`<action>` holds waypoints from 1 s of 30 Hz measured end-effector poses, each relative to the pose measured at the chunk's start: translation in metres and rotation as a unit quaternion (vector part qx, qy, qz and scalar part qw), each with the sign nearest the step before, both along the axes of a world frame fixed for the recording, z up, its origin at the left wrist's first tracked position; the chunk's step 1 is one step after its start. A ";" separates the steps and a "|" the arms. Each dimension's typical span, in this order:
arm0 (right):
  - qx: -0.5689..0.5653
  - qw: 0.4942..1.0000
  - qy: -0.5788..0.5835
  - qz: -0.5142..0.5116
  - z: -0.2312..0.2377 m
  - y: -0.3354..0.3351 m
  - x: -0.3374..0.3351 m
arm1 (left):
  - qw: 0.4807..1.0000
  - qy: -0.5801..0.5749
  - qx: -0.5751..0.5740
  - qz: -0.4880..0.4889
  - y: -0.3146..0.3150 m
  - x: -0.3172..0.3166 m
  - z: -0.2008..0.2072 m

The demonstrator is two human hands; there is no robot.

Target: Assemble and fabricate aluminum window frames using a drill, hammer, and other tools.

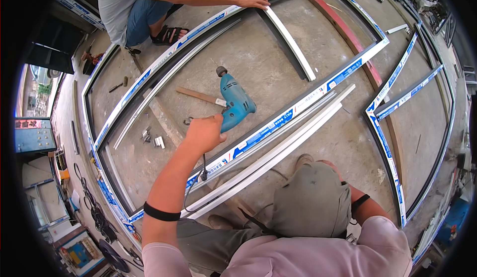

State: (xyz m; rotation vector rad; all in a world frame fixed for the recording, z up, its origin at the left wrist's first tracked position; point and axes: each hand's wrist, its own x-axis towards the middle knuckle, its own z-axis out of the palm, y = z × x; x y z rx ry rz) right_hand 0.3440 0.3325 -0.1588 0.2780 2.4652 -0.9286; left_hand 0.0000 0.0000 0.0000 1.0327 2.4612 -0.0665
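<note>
My left hand [204,134] is wrapped round the handle of a teal power drill [237,98]. The drill is held over the floor inside a large window frame [278,123] covered in blue-and-white film, its dark chuck toward the far side. A cord hangs below that hand. My right arm reaches past my bent right knee, where only a sliver of my right hand [330,165] shows; its fingers are hidden. Across the frame, a co-worker's hand [252,1] rests on the far end of a white crossbar [290,43]. That bar's near end stops short of the frame's near rail.
White profile strips [278,153] lie between my legs and the frame. A wooden stick [198,95] and small metal brackets [158,142] are on the floor inside it. Red beam [343,31] runs under the frame's right part. Another angled frame [382,143] stands at right.
</note>
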 end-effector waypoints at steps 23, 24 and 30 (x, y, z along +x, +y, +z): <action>-0.252 0.837 0.463 0.147 0.372 -0.034 -0.148 | 0.993 0.022 0.016 0.118 0.076 0.028 -0.129; -0.264 0.844 0.443 0.147 0.374 -0.033 -0.143 | 0.990 0.028 0.009 0.135 0.058 0.029 -0.128; -0.240 0.855 0.424 0.180 0.385 -0.028 -0.151 | 0.996 0.036 0.001 0.081 0.045 0.043 -0.148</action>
